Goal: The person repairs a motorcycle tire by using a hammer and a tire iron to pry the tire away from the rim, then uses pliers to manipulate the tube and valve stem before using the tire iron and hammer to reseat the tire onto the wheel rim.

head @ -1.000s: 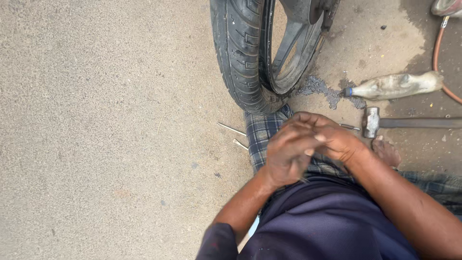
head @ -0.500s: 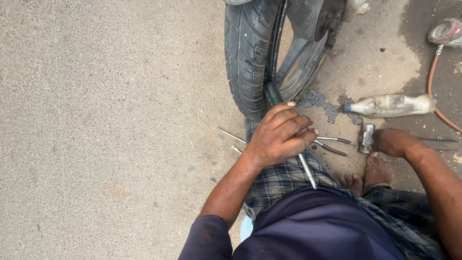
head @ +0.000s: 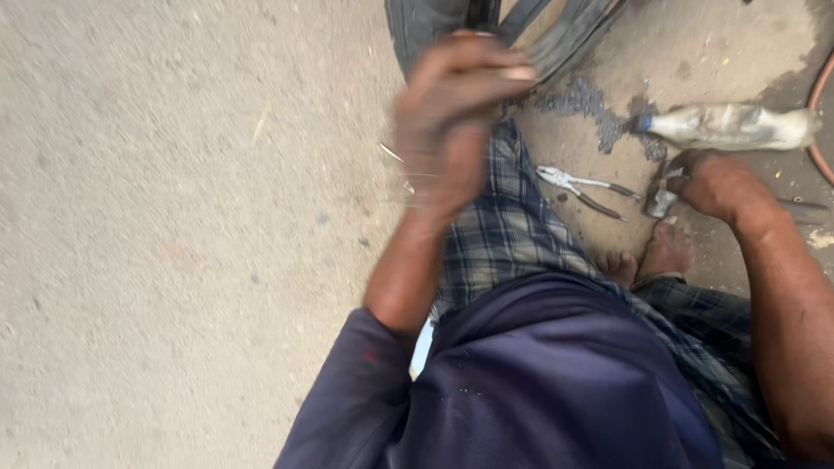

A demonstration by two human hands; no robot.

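Observation:
My left hand is raised and blurred in front of the black tyre. Its fingers are closed around a long tool whose dark end sticks out above the fist against the tyre. Out to the right, my right hand rests on the ground and grips a hammer just behind its metal head. The hammer's handle lies on the ground beyond the hand. A pair of pliers lies on the concrete between the two hands, beside my checked cloth.
A dirty plastic bottle lies on its side above the right hand. An orange hose curves along the right edge. Thin metal rods lie left of the checked cloth. My bare feet are below the hammer. Rough concrete fills the left.
My left hand has lifted with the long tool from beside the pliers up to the tyre. The right hand has closed on the hammer near its head. The camera moved closer.

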